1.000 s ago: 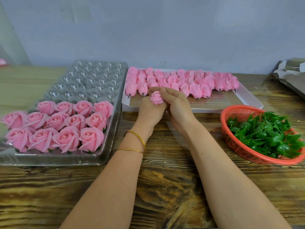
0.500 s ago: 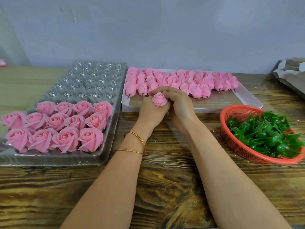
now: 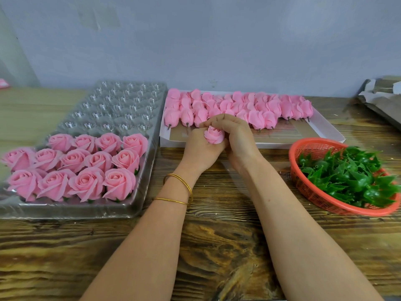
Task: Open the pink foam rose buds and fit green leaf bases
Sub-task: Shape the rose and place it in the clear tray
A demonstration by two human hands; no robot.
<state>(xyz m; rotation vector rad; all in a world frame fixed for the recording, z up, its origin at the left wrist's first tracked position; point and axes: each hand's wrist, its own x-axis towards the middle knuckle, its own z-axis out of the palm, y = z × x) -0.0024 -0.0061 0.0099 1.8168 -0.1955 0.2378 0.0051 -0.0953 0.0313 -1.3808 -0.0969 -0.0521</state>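
Wooden table (image 3: 217, 235): left hand (image 3: 198, 148) and right hand (image 3: 238, 137) pinch rose bud (image 3: 214, 134), apparently spreading petals; next, leaf base from red basket (image 3: 303, 185).

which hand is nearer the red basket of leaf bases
Right. The right hand, gripping the rose bud, sits left of the red basket with table between; the left hand is farther left.

Both forearms stretched forward, meeting up in the middle. Left hand (image 3: 199, 148) and right hand (image 3: 238, 135) touching, fingers curled round a rose bud (image 3: 213, 135).
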